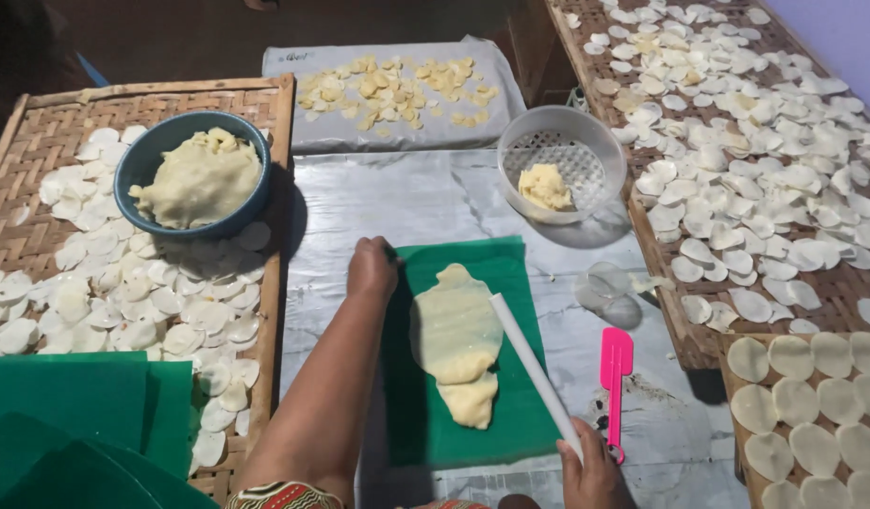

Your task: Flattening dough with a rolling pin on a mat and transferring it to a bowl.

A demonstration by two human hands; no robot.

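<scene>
A flattened sheet of pale dough [456, 341] lies on a green mat [515, 415] in the middle. My left hand [372, 267] is closed at the mat's upper left corner, touching its edge. My right hand [593, 468] grips the near end of a white rolling rod [534, 370], which slants up to the dough's right edge.
A blue bowl of dough [197, 174] sits on a woven tray [265, 104] covered with thin white discs. A clear strainer bowl [563, 170] holds a dough lump. A pink spatula [615, 369] and round cutter [606, 281] lie right of the mat. More disc-covered trays [642, 221] fill the right.
</scene>
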